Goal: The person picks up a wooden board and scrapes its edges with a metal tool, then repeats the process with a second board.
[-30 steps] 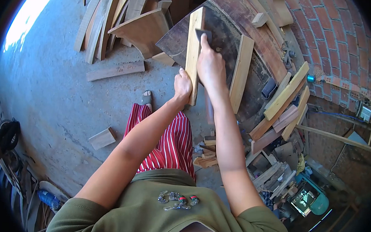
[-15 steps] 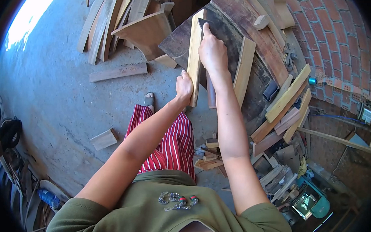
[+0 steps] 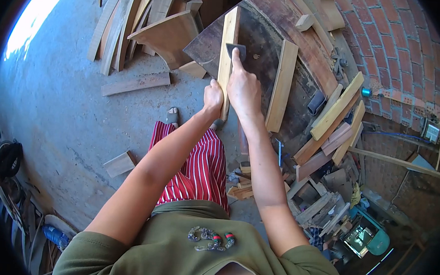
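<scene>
A pale wooden bar (image 3: 229, 31) lies lengthwise over the left part of a dark worktable (image 3: 257, 26). Around its near end my left hand (image 3: 213, 95) is wrapped, the fingers partly hidden beneath. My right hand (image 3: 244, 91) is closed on a dark flat blade tool (image 3: 231, 48), the index finger stretched along it. The blade rests across the bar's upper face, near its middle. To the right, a second pale bar (image 3: 283, 86) lies on the table, touched by neither hand.
Curved boards (image 3: 106, 24) lean at the upper left, beside a shaped panel (image 3: 171, 32). Stacked planks (image 3: 336, 109) stand right of the table. Offcuts (image 3: 119, 164) lie on the floor. A green machine (image 3: 379, 243) is at lower right, a brick wall (image 3: 396, 52) at upper right.
My right hand has moved toward me along the bar, bringing the blade from near the far end to about the middle. My left hand still holds the near end.
</scene>
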Demonstrator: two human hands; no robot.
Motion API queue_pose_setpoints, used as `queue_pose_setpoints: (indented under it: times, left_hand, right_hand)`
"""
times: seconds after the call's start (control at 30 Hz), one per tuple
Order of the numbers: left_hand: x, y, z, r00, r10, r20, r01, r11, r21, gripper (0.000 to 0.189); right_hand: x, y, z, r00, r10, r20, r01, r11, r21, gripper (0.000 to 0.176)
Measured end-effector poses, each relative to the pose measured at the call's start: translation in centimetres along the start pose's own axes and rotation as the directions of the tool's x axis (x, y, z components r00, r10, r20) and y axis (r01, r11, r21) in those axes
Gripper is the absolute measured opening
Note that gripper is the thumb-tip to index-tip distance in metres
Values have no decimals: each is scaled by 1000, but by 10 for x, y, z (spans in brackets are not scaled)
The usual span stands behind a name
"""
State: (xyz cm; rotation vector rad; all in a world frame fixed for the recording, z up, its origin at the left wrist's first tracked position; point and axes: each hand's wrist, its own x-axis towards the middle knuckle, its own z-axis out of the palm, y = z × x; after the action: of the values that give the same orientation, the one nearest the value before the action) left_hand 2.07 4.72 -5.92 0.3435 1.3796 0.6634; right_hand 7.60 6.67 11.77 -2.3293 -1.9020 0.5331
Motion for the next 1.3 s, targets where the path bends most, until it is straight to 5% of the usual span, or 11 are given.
queue_pose_setpoints:
  times: [0.1,0.3,0.57,0.7,0.9,0.93,1.13,1.3]
  left_hand:
    - [-16,2,-1,997,51,-49,-42,982,182,62]
    - [-12,2,1,996,-75,-48,77,996,49,65]
    - [-7,-9,1,998,-58,-29,58,998,14,65]
    - [-19,5,2,996,-50,-75,56,994,88,64]
    - [-11,-9,1,998,-16,-54,19,998,55,65]
    - [-12,-9,6,988,-43,-148,61,991,119,66]
    - [-8,-8,2,992,-76,-101,86,992,95,65]
    - [-20,-1,5,991,-66,-116,76,993,85,66]
  right_hand:
    - [-17,-2,-1,1000,-3,9,3,1000,21,54]
    - [47,0,4,988,-41,-151,45,999,21,49]
    - [-7,-3,2,1000,2,4,-2,1000,6,54]
    - [56,-4,2,989,-42,-145,45,999,13,53]
    - [-17,-4,-4,999,14,52,-10,998,-61,57]
    - [-8,-2,-2,999,1,32,0,999,-45,56]
    - [66,-9,-9,995,-19,-96,19,1000,-3,52]
    - [22,-7,-8,998,30,58,-26,998,-63,55]
